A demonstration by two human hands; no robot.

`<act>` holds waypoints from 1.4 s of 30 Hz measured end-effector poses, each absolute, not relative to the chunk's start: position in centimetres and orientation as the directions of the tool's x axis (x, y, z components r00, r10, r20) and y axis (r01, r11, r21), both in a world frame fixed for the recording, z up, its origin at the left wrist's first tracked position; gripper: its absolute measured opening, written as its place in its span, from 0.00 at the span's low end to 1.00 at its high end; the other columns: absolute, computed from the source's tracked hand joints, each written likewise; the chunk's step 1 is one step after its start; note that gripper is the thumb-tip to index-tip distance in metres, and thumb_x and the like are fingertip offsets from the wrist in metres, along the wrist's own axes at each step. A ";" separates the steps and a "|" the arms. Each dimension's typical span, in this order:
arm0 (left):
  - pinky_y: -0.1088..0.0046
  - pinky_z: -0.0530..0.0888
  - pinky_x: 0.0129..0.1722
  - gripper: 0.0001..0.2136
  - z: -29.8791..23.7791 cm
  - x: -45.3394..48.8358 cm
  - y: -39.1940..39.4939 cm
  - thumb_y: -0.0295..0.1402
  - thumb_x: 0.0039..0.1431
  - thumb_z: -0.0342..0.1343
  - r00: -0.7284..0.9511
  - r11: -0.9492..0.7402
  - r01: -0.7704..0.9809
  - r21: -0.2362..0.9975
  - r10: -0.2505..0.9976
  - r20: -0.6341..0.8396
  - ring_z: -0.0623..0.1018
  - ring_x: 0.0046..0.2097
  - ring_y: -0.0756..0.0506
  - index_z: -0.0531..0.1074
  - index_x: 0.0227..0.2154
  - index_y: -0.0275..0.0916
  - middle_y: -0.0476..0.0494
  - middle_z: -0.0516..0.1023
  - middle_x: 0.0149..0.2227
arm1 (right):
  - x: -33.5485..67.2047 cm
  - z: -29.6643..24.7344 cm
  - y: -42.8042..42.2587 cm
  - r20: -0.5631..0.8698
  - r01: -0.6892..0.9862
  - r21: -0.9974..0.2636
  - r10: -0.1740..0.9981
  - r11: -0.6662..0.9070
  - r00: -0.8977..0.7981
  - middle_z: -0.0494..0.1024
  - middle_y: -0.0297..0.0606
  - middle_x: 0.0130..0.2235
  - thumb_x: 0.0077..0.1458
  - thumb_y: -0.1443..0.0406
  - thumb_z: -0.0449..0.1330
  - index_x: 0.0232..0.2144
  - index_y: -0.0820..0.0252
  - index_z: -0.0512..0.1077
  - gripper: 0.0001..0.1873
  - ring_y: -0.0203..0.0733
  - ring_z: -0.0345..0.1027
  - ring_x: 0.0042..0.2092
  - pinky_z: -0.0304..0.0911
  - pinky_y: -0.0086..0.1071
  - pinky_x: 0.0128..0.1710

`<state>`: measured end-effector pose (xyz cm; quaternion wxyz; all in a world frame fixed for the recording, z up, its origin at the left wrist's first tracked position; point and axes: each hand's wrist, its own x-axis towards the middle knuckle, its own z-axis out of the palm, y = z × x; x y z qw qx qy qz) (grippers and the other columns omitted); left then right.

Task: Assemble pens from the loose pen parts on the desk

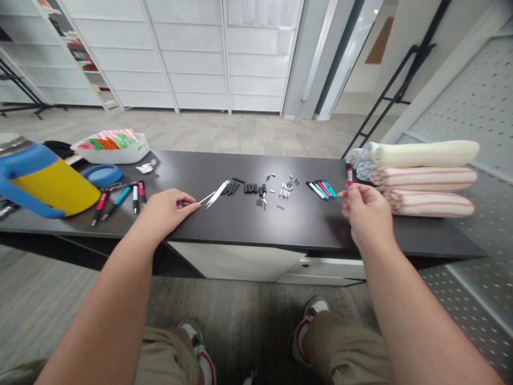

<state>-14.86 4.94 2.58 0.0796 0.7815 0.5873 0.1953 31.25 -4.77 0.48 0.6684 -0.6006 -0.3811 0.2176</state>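
Observation:
My left hand [170, 214], closed in a pinch, has a thin white pen refill [207, 197] at its fingertips, just left of a pile of white refills [218, 193]. Upright in my right hand [371, 214] is a red pen barrel [350, 175] with a black top; the fingers hide its lower end. Beside that hand lies a slanted row of teal, red and black pen barrels [321, 189]. Between my hands are black tubes [231, 188], black grips [251, 188], small springs [259, 202], and clear and silver pen parts [286, 190].
On the left stand a yellow and blue jug [52, 182], several whole pens [117, 202], a blue lid [102, 175] and a white basket [116, 154] of colourful packets. Rolled towels [428, 179] are stacked at the right end of the dark tabletop [248, 230].

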 end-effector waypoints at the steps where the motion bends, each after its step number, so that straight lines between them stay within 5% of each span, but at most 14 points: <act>1: 0.64 0.72 0.41 0.15 2.7 -14.8 4.8 0.49 0.59 0.58 0.238 -0.298 0.889 0.346 0.949 0.207 0.80 0.39 0.38 0.85 0.34 0.46 0.41 0.85 0.39 | 29.8 0.8 -4.7 0.211 0.019 -0.969 0.783 0.247 0.585 0.82 0.38 0.37 0.58 0.50 0.71 0.38 0.54 0.74 0.18 0.37 0.66 0.29 0.59 0.28 0.25; 5: 0.61 0.73 0.46 0.14 2.7 -14.0 4.8 0.43 0.61 0.54 0.224 -0.280 0.919 0.277 0.950 0.215 0.81 0.43 0.35 0.83 0.33 0.44 0.38 0.84 0.41 | 24.2 1.9 -4.6 0.078 -0.389 -0.897 0.941 0.211 0.331 0.86 0.39 0.42 0.51 0.52 0.77 0.41 0.55 0.77 0.21 0.35 0.74 0.33 0.64 0.24 0.26; 12: 0.60 0.73 0.50 0.12 1.8 -14.0 4.6 0.39 0.66 0.51 0.125 -0.207 0.934 0.291 0.953 0.276 0.80 0.49 0.33 0.78 0.35 0.41 0.32 0.83 0.44 | 18.9 1.3 -3.6 0.068 -0.474 -0.870 0.985 0.136 0.159 0.84 0.35 0.47 0.52 0.52 0.78 0.40 0.52 0.78 0.19 0.37 0.75 0.41 0.71 0.27 0.34; 17: 0.66 0.72 0.44 0.11 2.2 -14.2 3.6 0.41 0.67 0.54 -0.135 -0.106 0.758 0.644 0.940 0.314 0.80 0.40 0.40 0.76 0.42 0.41 0.39 0.85 0.39 | 16.7 0.4 -3.3 0.092 -0.423 -0.897 0.990 0.131 0.111 0.77 0.30 0.35 0.51 0.53 0.78 0.39 0.53 0.80 0.18 0.33 0.65 0.32 0.70 0.28 0.34; 20: 0.71 0.71 0.38 0.16 2.0 -13.0 3.3 0.46 0.64 0.59 -0.140 -0.188 0.405 0.895 0.954 0.264 0.78 0.35 0.46 0.77 0.43 0.38 0.41 0.84 0.37 | 16.3 0.1 -3.4 0.135 -0.348 -0.925 0.988 0.154 0.079 0.78 0.32 0.35 0.54 0.54 0.77 0.39 0.55 0.81 0.16 0.32 0.66 0.31 0.68 0.28 0.34; 23: 0.75 0.69 0.34 0.19 1.5 -11.1 3.0 0.48 0.60 0.64 -0.031 -0.200 0.084 0.976 0.979 0.204 0.75 0.33 0.49 0.77 0.45 0.37 0.42 0.82 0.36 | 16.4 -0.3 -3.4 0.172 -0.310 -0.932 0.982 0.187 0.077 0.82 0.35 0.39 0.55 0.55 0.76 0.40 0.54 0.80 0.15 0.34 0.70 0.34 0.68 0.28 0.35; 29: 0.73 0.71 0.36 0.17 0.9 -8.4 2.3 0.44 0.58 0.68 0.126 -0.192 0.077 0.978 0.975 0.181 0.76 0.34 0.50 0.79 0.42 0.37 0.42 0.83 0.38 | 16.2 -0.6 -3.5 0.175 -0.217 -0.957 0.980 0.191 0.091 0.85 0.40 0.42 0.52 0.55 0.77 0.41 0.55 0.76 0.19 0.39 0.74 0.39 0.69 0.31 0.38; 34: 0.72 0.73 0.41 0.15 0.7 -8.2 2.3 0.43 0.60 0.66 0.173 -0.277 0.171 0.946 0.953 0.247 0.78 0.38 0.47 0.80 0.42 0.38 0.44 0.82 0.38 | 15.7 0.2 -4.0 0.216 0.039 -0.976 0.969 0.212 0.119 0.78 0.32 0.33 0.54 0.56 0.74 0.37 0.56 0.74 0.16 0.37 0.69 0.32 0.64 0.31 0.33; 38: 0.69 0.71 0.39 0.09 0.8 -7.9 2.2 0.39 0.64 0.61 0.303 -0.395 0.462 0.794 0.912 0.277 0.77 0.36 0.46 0.82 0.40 0.41 0.47 0.81 0.33 | 15.6 0.4 -4.3 0.232 0.203 -0.955 0.971 0.215 0.064 0.75 0.31 0.34 0.60 0.58 0.68 0.37 0.55 0.71 0.11 0.37 0.69 0.31 0.63 0.30 0.33; 42: 0.64 0.71 0.47 0.06 0.8 -7.4 2.2 0.34 0.63 0.60 0.420 -0.540 0.571 0.619 0.839 0.345 0.79 0.45 0.41 0.82 0.37 0.42 0.45 0.83 0.40 | 15.2 0.0 -4.3 0.328 0.375 -0.878 0.945 0.297 0.019 0.77 0.32 0.36 0.62 0.61 0.64 0.39 0.55 0.72 0.05 0.39 0.71 0.34 0.64 0.31 0.34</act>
